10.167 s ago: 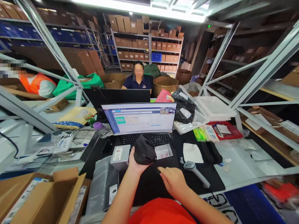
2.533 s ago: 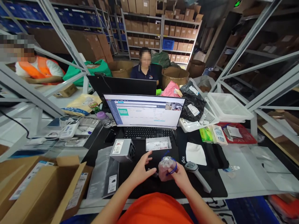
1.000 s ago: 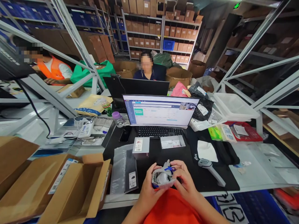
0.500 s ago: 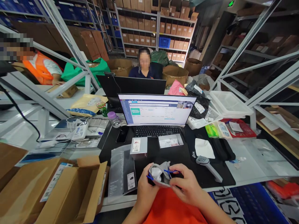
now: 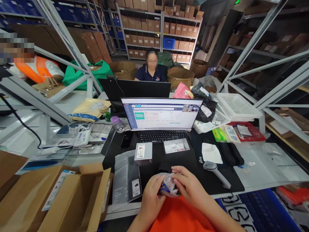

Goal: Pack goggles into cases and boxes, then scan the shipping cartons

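Close in front of my orange clothing, a small grey pouch with blue cords (image 5: 169, 186) sits between both hands. My left hand (image 5: 152, 192) is closed around its left side. On the other side, the fingers of my right hand (image 5: 187, 183) are bent and pinch the pouch's upper right edge. What fills the pouch is mostly covered by my fingers. Just beyond the hands lie a small lidded box with a label (image 5: 144, 151) and an open white tray-like box (image 5: 176, 147) with printed paper inside. A translucent labelled bag (image 5: 124, 175) rests left of my left hand.
A monitor (image 5: 161, 114) and keyboard (image 5: 159, 136) stand ahead. A barcode scanner (image 5: 216, 174) lies at right beside a white cloth (image 5: 211, 154). Open cardboard boxes (image 5: 72, 193) crowd the left. A phone (image 5: 126, 139) and purple-lidded bottle (image 5: 117, 124) are near the monitor. Two people sit beyond.
The pouch's opening, spread toward me with pale filling showing, is now gathered smaller under my fingers. My hands have drawn closer together, and the blue cords are bunched at the left.
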